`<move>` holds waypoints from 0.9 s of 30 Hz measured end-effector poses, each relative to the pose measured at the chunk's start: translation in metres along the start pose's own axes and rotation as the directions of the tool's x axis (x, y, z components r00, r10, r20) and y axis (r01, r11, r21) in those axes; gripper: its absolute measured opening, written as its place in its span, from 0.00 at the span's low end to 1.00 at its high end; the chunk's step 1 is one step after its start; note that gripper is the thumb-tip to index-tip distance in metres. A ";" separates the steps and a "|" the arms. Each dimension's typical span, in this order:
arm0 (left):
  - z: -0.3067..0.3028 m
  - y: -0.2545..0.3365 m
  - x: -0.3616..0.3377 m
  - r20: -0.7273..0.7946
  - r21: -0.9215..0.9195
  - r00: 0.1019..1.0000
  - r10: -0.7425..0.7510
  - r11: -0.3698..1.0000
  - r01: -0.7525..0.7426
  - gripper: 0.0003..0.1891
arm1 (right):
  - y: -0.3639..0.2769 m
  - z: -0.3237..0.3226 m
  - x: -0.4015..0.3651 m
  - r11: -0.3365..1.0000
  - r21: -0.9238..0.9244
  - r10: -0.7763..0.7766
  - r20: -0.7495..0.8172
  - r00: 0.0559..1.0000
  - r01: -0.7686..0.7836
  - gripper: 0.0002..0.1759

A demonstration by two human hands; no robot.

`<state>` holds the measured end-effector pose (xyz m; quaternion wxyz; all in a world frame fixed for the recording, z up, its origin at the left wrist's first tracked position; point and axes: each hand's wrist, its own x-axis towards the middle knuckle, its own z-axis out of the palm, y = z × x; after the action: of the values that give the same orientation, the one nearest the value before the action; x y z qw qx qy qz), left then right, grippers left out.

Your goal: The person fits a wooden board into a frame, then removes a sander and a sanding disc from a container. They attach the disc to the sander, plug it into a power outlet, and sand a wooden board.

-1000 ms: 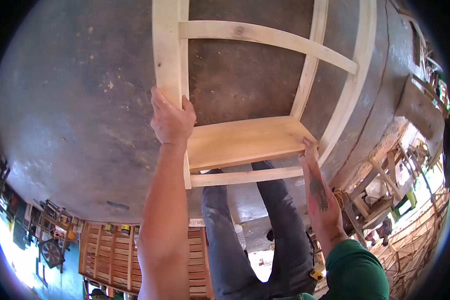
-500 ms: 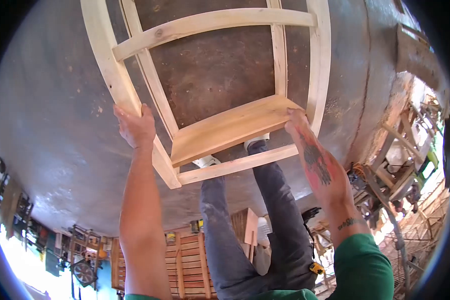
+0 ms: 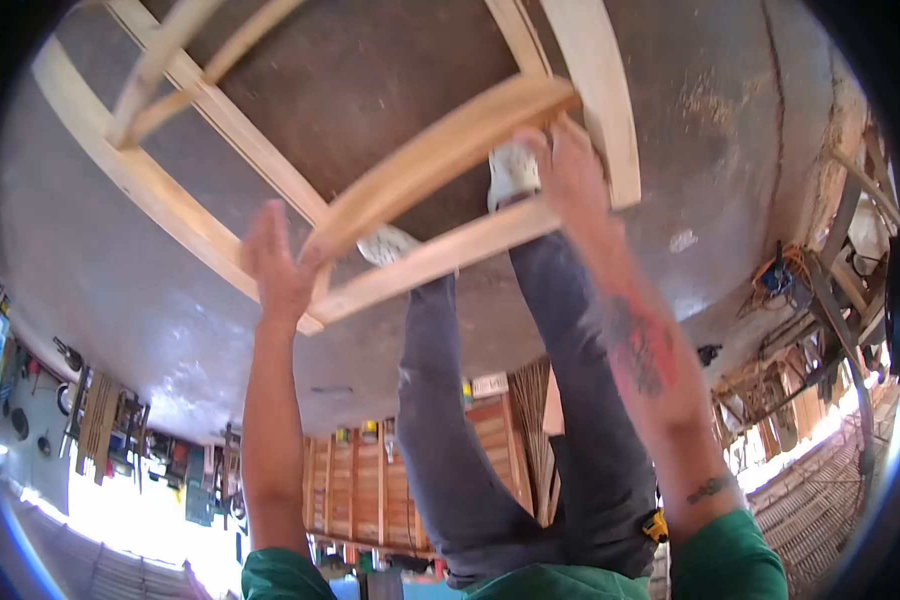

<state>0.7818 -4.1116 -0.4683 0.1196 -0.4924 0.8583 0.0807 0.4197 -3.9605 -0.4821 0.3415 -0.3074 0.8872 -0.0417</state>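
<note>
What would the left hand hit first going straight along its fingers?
The wooden chair frame: the left hand points up-picture at the frame's long side rail, which runs right at its fingertips, likely touching already. Motion blur leaves depth unclear. Past the rail is only concrete floor.

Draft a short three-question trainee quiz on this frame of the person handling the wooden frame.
1. True or false: the wooden frame lies untouched on the floor.
2. Which forearm bears a tattoo? A) left B) right C) both
3. Fill in: the person's sleeves are ____.

Key:
1. False. The left hand and the right hand are both on it.
2. B. The tattoo is on the right forearm.
3. Green.
</note>
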 end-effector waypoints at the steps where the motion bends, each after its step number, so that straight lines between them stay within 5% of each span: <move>1: -0.010 0.013 -0.020 0.187 -0.080 0.979 0.086 0.994 -0.072 0.43 | 0.004 -0.010 0.003 0.982 0.003 -0.189 0.021 0.982 0.189 0.20; 2: -0.015 0.020 -0.034 0.348 -0.172 0.920 0.180 0.977 -0.126 0.41 | 0.008 -0.017 0.007 0.927 0.016 -0.375 0.028 0.926 0.375 0.18; 5: 0.016 -0.025 -0.062 0.353 -0.008 0.935 0.045 0.999 -0.045 0.34 | 0.017 -0.009 0.008 0.920 0.157 -0.362 -0.019 0.932 0.360 0.17; 6: 0.001 -0.015 -0.054 0.328 0.070 0.936 0.126 0.985 -0.157 0.29 | 0.011 -0.011 0.007 0.920 0.165 -0.357 -0.013 0.934 0.354 0.17; 8: -0.001 -0.016 -0.047 0.352 0.127 0.918 0.181 0.963 -0.238 0.28 | -0.001 -0.015 0.009 0.991 -0.049 -0.119 0.072 0.990 0.122 0.18; 9: -0.002 -0.017 -0.044 0.376 0.172 0.896 0.236 0.933 -0.317 0.27 | 0.000 -0.015 0.008 0.991 -0.046 -0.119 0.076 0.990 0.123 0.18; 12: -0.007 -0.018 -0.035 0.422 0.240 0.861 0.285 0.881 -0.409 0.25 | 0.013 -0.013 0.014 0.972 -0.083 -0.212 0.091 0.973 0.219 0.33; 14: -0.004 -0.022 -0.034 0.365 0.230 0.860 0.356 0.861 -0.454 0.23 | 0.013 -0.007 0.016 0.796 -0.393 -0.425 0.179 0.887 0.461 0.42; 15: 0.000 -0.023 -0.034 0.303 0.230 0.851 0.429 0.834 -0.502 0.22 | 0.008 -0.012 0.014 0.792 -0.398 -0.425 0.185 0.886 0.464 0.42; 17: 0.008 -0.020 -0.040 0.223 0.169 0.888 0.403 0.881 -0.442 0.20 | -0.002 -0.026 0.012 0.921 -0.282 -0.176 0.320 0.931 0.271 0.47; 20: 0.015 -0.019 -0.046 0.099 0.070 0.924 0.370 0.924 -0.377 0.19 | 0.003 -0.015 0.019 0.966 -0.254 0.021 0.283 0.959 0.054 0.51; 24: 0.021 -0.014 -0.049 0.058 -0.053 0.961 0.271 0.962 -0.268 0.17 | 0.010 -0.004 0.029 0.940 -0.342 0.102 0.264 0.959 -0.006 0.52; 26: 0.025 -0.015 -0.051 0.074 -0.053 0.973 0.219 0.975 -0.215 0.17 | 0.010 0.007 0.027 0.970 -0.235 0.054 -0.031 0.998 -0.060 0.46; 27: 0.026 -0.014 -0.054 0.096 -0.049 0.979 0.180 0.983 -0.176 0.18 | 0.010 0.005 0.027 0.969 -0.240 0.051 -0.022 0.998 -0.055 0.46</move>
<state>0.8231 -4.0674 -0.4779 0.1447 -0.4115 0.8900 0.1328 0.4022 -3.9673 -0.5046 0.2957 -0.3224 0.8963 0.0728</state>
